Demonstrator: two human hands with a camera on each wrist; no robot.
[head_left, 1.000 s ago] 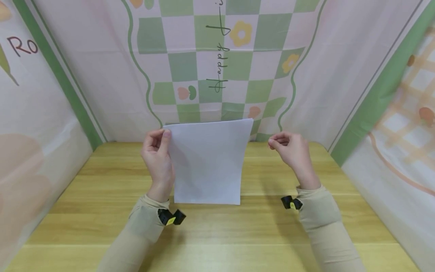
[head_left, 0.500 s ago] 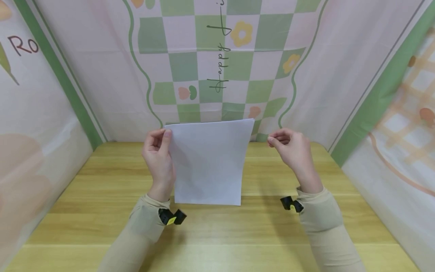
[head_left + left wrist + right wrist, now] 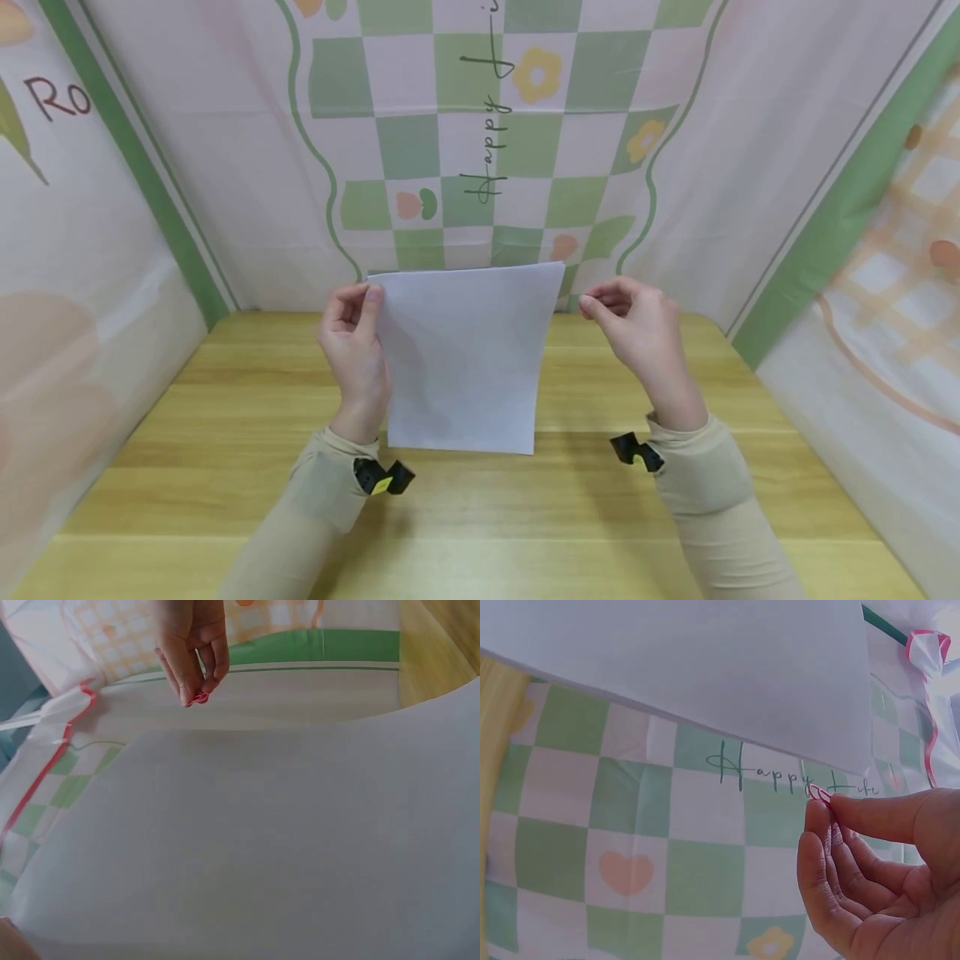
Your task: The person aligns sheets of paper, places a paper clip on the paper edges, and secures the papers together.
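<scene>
In the head view, white paper point(image 3: 465, 358) hangs upright above the table, its top edge looking doubled like more than one sheet. My left hand point(image 3: 355, 358) pinches its upper left corner, thumb in front. To the right of the paper and apart from it is my right hand point(image 3: 647, 346). Between thumb and index finger it pinches a small red wire loop, seemingly a paper clip point(image 3: 820, 793), which sticks out past the fingertips in the right wrist view. The left wrist view also shows the clip point(image 3: 199, 698) beyond the paper's far edge. Most of the clip is covered by the fingers.
A wooden table point(image 3: 480, 525) lies beneath both hands. Behind it hangs a green-and-white checked curtain point(image 3: 517, 142) with lettering, and patterned cloth walls point(image 3: 82, 250) stand on the left and right. Both wrists carry small black cameras point(image 3: 382, 477).
My right hand has moved slightly left, closer to the paper's upper right corner, with the clip in its fingers. My left hand and the paper have barely moved.
</scene>
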